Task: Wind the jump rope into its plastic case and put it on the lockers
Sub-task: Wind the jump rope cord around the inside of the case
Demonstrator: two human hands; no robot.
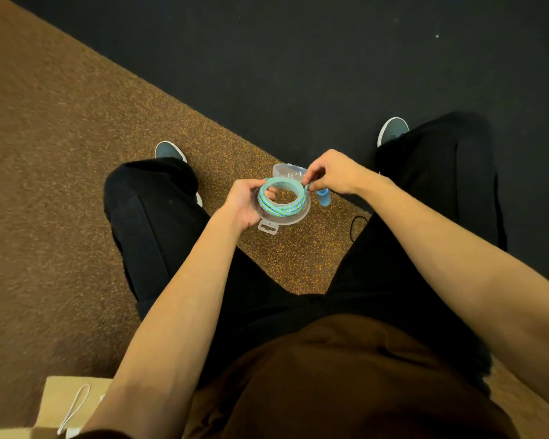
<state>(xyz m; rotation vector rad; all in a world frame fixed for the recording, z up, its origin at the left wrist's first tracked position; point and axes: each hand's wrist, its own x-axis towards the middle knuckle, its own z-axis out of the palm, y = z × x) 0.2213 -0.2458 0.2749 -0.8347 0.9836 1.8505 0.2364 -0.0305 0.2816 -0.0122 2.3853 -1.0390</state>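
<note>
Seen from above, over speckled brown floor: left hand gripping clear plastic case by its left rim; right hand pinching coiled blue-green jump rope lying in case, blue handle hanging just right.

rope: blue-green speckle
handle: blue
case: clear
floor, left: brown, orange-flecked
floor, far: black
trousers: black
</note>
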